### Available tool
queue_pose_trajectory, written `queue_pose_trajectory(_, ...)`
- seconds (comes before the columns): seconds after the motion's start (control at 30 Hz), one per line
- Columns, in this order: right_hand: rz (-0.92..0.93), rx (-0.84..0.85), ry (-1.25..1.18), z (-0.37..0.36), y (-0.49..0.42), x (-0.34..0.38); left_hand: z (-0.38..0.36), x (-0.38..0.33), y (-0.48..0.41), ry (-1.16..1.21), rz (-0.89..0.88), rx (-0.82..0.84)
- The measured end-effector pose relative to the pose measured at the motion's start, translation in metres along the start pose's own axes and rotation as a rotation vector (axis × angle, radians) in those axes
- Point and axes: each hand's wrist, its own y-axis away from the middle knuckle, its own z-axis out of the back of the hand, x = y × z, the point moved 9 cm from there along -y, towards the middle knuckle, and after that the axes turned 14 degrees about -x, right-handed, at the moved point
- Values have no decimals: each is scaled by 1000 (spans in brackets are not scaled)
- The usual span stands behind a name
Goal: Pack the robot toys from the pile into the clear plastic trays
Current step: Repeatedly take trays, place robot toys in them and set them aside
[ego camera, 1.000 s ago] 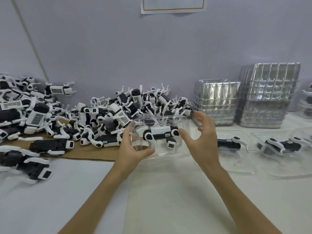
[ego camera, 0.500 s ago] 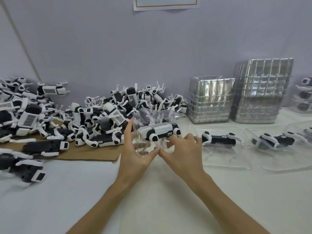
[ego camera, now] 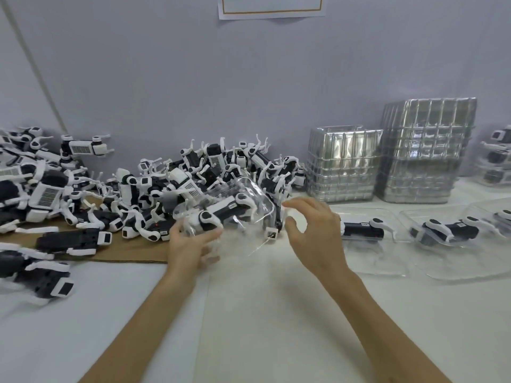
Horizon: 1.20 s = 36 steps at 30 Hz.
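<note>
While the left hand (ego camera: 188, 247) has its thumb and fingers curled round the near-left end of a clear plastic tray (ego camera: 262, 199), the tray hangs tilted above the white table (ego camera: 276, 313) rather than lying flat. One black-and-white robot dog toy (ego camera: 221, 214) is inside it, so that's where the task's thing is: in the tray, in the air, just in front of the pile of robot toys (ego camera: 210, 167). I'd guess the tilt lets the dog's legs settle into the moulded pocket, but the plastic is blurry and I honestly can't tell if it's seated. The right hand (ego camera: 315, 233) hovers just beside the tray's right edge, thumb and fingers apart in a loose C, holding nothing. I can't make out whether a fingertip grazes the plastic. It looks set to either catch the other end or press the toy down. The pile sits on a brown cardboard sheet (ego camera: 132, 251) on the left, against the wall, handy for grabbing the next one. Over on the right, two packed trays (ego camera: 387, 268) lie flat in a row with one dog each, which I read as the drop-off spot for this one. Behind them, two stacks of empty trays (ego camera: 343, 164) stand at the wall, presumably the supply. My one worry is that thin plastic held by one end flexes, so the dog could slide to the low end.
</note>
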Motion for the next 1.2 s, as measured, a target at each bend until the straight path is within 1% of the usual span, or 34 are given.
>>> queue_pose_trajectory(0.03,-20,127,118,-8,1,-11,2,7,-4,10,100,15)
queue_pose_trajectory(0.07,-44,248,217,-14,2,-23,3,11,-7,-3,151,34)
queue_pose_trajectory(0.1,-86,334,262,-15,4,-36,3,13,-8,-23,171,51)
queue_pose_trajectory(0.13,-147,370,257,-12,4,-46,2,14,-9,-35,179,63)
queue_pose_trajectory(0.2,-261,334,192,2,-4,-59,-2,17,-8,-38,199,83)
queue_pose_trajectory(0.27,-316,303,159,13,-11,-66,-4,19,-6,-48,208,99)
queue_pose_trajectory(0.33,-344,307,136,16,-13,-70,-4,21,-6,-75,196,107)
queue_pose_trajectory(0.43,-396,270,94,23,-15,-78,-2,19,-6,-72,196,102)
queue_pose_trajectory(0.63,-473,197,160,43,-21,-100,-5,11,-1,-69,167,143)
queue_pose_trajectory(0.77,-518,134,169,54,-23,-108,-12,1,7,-68,134,217)
queue_pose_trajectory(0.87,-535,116,164,57,-22,-108,-20,-6,16,-72,104,303)
queue_pose_trajectory(0.93,-523,116,167,57,-21,-105,-25,-7,22,-68,110,362)
queue_pose_trajectory(1.0,-452,121,207,53,-22,-98,-30,-7,29,-84,114,404)
queue_pose_trajectory(1.03,-398,94,212,52,-24,-91,-33,-6,32,-102,106,418)
queue_pose_trajectory(1.07,-337,30,167,51,-27,-81,-35,-5,36,-119,96,424)
queue_pose_trajectory(1.13,-212,-143,-56,56,-30,-47,-37,-3,39,-139,86,400)
queue_pose_trajectory(1.17,-135,-195,-179,58,-29,-25,-37,-1,39,-143,90,378)
queue_pose_trajectory(1.2,-43,-196,-287,56,-26,-2,-36,1,39,-140,100,355)
